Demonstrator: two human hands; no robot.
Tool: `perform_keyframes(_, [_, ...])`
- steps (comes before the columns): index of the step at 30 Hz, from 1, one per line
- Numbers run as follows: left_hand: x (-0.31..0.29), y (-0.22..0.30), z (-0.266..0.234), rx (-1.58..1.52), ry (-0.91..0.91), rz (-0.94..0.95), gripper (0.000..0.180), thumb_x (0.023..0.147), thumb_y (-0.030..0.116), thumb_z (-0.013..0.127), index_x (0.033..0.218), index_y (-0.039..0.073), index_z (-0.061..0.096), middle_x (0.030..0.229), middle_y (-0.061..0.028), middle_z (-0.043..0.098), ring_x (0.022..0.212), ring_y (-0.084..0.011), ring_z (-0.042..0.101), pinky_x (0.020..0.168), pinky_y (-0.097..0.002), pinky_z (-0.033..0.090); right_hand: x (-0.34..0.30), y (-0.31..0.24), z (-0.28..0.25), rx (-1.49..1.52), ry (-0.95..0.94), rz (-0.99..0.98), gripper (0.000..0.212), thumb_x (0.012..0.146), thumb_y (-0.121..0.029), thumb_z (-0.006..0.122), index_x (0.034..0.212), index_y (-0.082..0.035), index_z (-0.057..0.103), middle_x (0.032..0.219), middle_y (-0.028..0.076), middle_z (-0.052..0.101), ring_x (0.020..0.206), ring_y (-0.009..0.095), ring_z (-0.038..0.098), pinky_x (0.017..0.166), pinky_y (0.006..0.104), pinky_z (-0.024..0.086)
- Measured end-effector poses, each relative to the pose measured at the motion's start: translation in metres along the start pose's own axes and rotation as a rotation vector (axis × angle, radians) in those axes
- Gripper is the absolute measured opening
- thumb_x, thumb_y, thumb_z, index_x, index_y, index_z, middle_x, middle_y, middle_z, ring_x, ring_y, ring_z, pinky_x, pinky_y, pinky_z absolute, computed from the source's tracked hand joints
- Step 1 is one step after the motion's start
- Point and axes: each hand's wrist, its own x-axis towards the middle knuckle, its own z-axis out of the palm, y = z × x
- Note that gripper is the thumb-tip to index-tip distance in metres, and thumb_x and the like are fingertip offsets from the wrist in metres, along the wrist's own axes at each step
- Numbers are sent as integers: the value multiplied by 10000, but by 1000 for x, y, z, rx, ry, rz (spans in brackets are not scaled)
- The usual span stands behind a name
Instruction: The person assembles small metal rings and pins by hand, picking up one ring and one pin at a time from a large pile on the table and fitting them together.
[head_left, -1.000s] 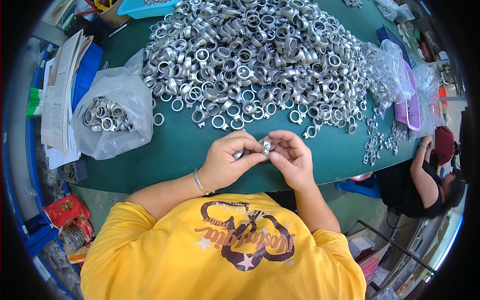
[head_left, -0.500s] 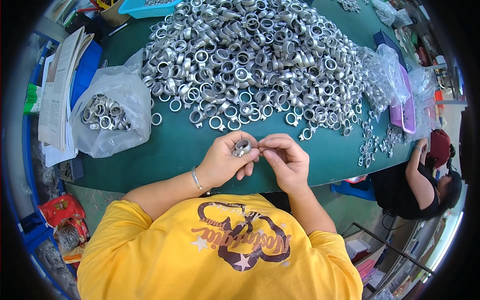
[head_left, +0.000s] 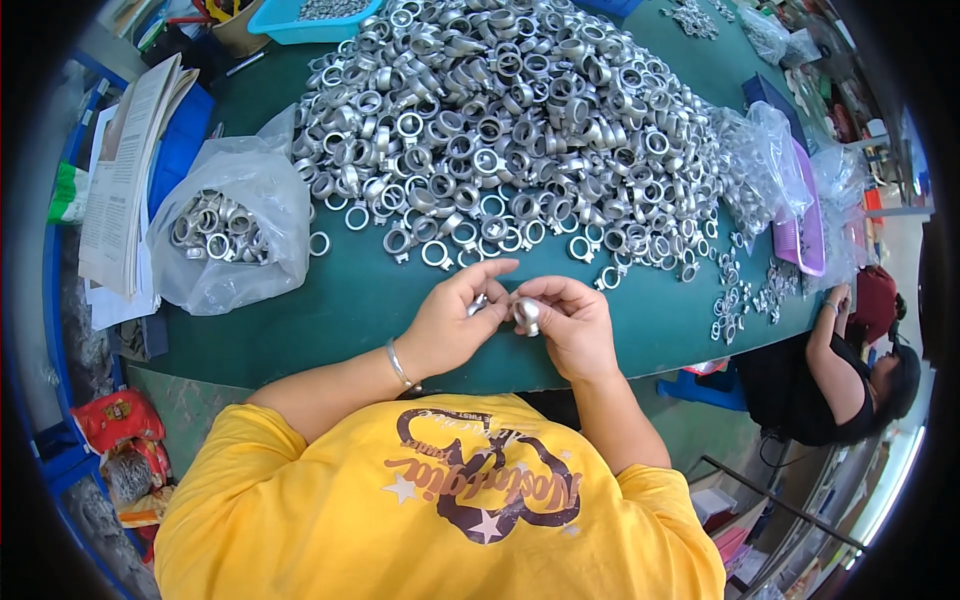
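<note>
My right hand pinches a silver metal ring fitting between thumb and fingers, over the near part of the green table. Close beside it on the left, my left hand has its index finger stretched out above. A small shiny metal piece shows between the left thumb and fingers; its exact kind is hard to make out. Both hands' fingertips nearly meet. Beyond them rises a large heap of similar metal ring fittings, with a few loose rings at its near edge.
On the left stands a clear plastic bag holding ring fittings, beside a stack of papers. Smaller rings lie scattered at the right, near a purple basket. A blue basket sits at the back. Another person sits at right.
The ring fitting has passed from my left hand to my right. My left index finger has straightened, and a small metal piece now shows in that hand. The view has shifted slightly.
</note>
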Motion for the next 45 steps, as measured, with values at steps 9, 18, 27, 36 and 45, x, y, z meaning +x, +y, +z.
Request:
perform_keyframes(9, [3,9,-4,-601,-244,-451,382,951,303,365,1094,-28,493,937,-183,608,714,-232,653,441,-246,515,-7,-4,-3,-308,103,-483,161,770,66,599,924,22,592,902,159,643,736,209,629,628,281,514])
perform_keyframes(18, [2,5,-6,-613,-207,-362,119,900,148,524,852,45,493,723,-59,522,514,-90,451,389,-179,332,23,-21,-32,-1632,353,-628,152,673,-80,704,795,-45,620,763,67,549,676,260,504,648,359,391])
perform_keyframes(27, [-5,11,-1,-355,50,-95,170,829,87,628,963,3,566,664,1,531,499,-43,446,444,-159,333,5,-12,3,-822,-42,-765,173,654,38,697,794,-28,619,777,92,608,686,245,581,609,289,469])
perform_keyframes(36, [-4,5,-2,287,84,416,88,775,15,653,851,20,609,799,-33,554,675,-104,527,590,-220,420,-4,-1,-1,-300,53,-271,165,880,15,502,1042,32,524,894,87,607,758,112,582,687,232,491])
perform_keyframes(45, [-3,6,1,355,100,500,145,737,-14,662,867,45,640,774,-49,591,684,-157,560,605,-245,440,-7,0,-4,-95,-136,-278,274,801,58,601,1068,64,540,997,126,584,883,166,593,779,271,507])
